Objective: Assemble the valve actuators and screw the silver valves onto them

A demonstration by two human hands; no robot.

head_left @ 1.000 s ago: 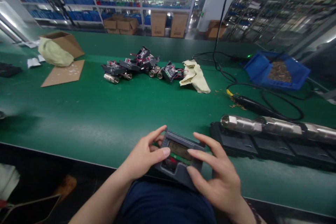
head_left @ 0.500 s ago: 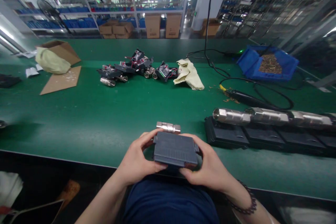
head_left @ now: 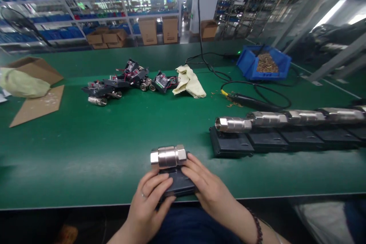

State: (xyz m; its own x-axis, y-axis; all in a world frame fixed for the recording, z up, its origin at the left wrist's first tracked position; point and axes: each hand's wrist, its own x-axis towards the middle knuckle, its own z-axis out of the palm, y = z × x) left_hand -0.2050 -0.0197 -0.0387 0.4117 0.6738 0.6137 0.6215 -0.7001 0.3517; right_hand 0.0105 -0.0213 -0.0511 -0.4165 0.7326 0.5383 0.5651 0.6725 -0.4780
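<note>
Head view: at the near edge of the green table (head_left: 85, 152) lies a dark unit (head_left: 177, 185) with a steel fitting (head_left: 168, 156) on its far end. The left hand (head_left: 148, 202) has its fingers closed on the unit's left side, and the right hand (head_left: 210, 194) has its fingers pressed over the right side. Nothing blocks the 2 hands. Just to the right runs a row (head_left: 286, 129) of similar units. Well beyond are a pile (head_left: 122, 82) of wired units, a cloth (head_left: 188, 82) and a corded tool (head_left: 251, 101). A blue bin (head_left: 248, 65) at the far right holds small brass-coloured parts (head_left: 267, 63). At the far left, a pale bag (head_left: 20, 84) lies against a cardboard box (head_left: 37, 66).
</note>
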